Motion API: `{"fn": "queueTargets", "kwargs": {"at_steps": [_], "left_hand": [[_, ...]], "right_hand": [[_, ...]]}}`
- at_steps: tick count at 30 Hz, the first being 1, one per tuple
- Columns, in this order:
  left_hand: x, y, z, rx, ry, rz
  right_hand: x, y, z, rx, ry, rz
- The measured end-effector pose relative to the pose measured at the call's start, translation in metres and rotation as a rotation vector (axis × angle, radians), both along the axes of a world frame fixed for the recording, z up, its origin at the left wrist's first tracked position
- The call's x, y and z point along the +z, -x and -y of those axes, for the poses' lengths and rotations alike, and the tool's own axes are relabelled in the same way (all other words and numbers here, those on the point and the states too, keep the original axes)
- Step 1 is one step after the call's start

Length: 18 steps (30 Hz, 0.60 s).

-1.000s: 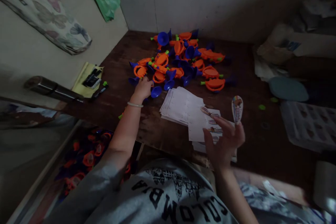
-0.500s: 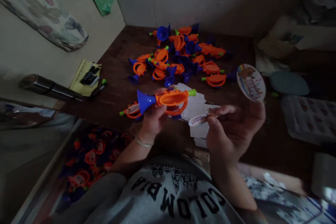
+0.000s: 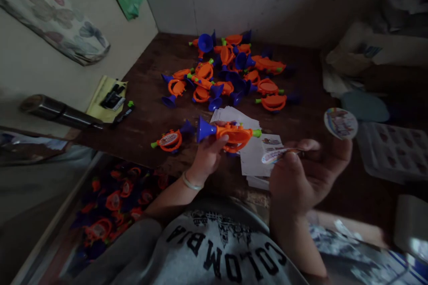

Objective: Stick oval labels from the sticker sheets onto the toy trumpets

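Note:
My left hand (image 3: 210,153) grips an orange toy trumpet (image 3: 230,133) with a blue bell and a green mouthpiece, held level above the near table edge. My right hand (image 3: 306,173) pinches an oval sticker (image 3: 276,156) between thumb and forefinger, and a round sticker (image 3: 340,123) clings to a raised fingertip. A stack of white sticker sheets (image 3: 254,149) lies under both hands. One trumpet with a sticker on it (image 3: 169,139) rests on the table left of my left hand. A pile of orange and blue trumpets (image 3: 230,73) lies farther back.
The dark wooden table (image 3: 157,111) meets a white wall behind. A yellow pad with black items (image 3: 107,98) and a metal tube (image 3: 56,111) lie at the left. A plastic blister tray (image 3: 394,151) sits at the right. More trumpets (image 3: 110,205) fill a container below the table.
My left hand reached into the pile, took a trumpet and brought it back over the sheets. My right hand lifted an oval sticker while keeping the round one on a fingertip.

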State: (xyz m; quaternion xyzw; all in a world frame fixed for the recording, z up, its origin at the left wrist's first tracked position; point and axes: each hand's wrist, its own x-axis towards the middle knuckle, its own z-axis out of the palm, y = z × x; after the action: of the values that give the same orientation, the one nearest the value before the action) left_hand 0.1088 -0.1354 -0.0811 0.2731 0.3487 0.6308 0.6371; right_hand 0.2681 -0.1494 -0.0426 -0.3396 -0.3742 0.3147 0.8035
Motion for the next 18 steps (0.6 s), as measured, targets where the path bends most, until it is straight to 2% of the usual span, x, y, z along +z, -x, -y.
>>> {"fn": "queueTargets", "kwargs": {"at_steps": [3, 6, 8, 10, 11, 14, 16, 18], "left_hand": [[-0.004, 0.019, -0.021, 0.174, 0.017, -0.040], [-0.011, 0.063, -0.047, 0.395, -0.013, -0.150], [-0.014, 0.106, -0.062, 0.562, 0.026, -0.327], [-0.015, 0.151, -0.071, 0.683, 0.183, -0.688], [-0.014, 0.173, -0.072, 0.655, 0.283, -0.950], [-0.006, 0.226, -0.069, 0.579, 0.413, -1.199], [0.002, 0.246, -0.066, 0.535, 0.460, -1.353], [0.010, 0.251, -0.071, 0.489, 0.458, -1.503]], "right_hand": [[-0.004, -0.009, 0.005, -0.023, 0.076, -0.023], [-0.007, -0.017, 0.009, -0.056, 0.139, -0.023], [-0.008, -0.021, 0.011, -0.070, 0.163, -0.024], [-0.009, -0.023, 0.012, -0.078, 0.167, -0.034], [-0.010, -0.024, 0.011, -0.078, 0.162, -0.042], [-0.012, -0.023, 0.009, -0.068, 0.141, -0.056], [-0.013, -0.021, 0.008, -0.050, 0.128, -0.046], [-0.012, -0.019, 0.008, -0.030, 0.121, -0.035]]}}
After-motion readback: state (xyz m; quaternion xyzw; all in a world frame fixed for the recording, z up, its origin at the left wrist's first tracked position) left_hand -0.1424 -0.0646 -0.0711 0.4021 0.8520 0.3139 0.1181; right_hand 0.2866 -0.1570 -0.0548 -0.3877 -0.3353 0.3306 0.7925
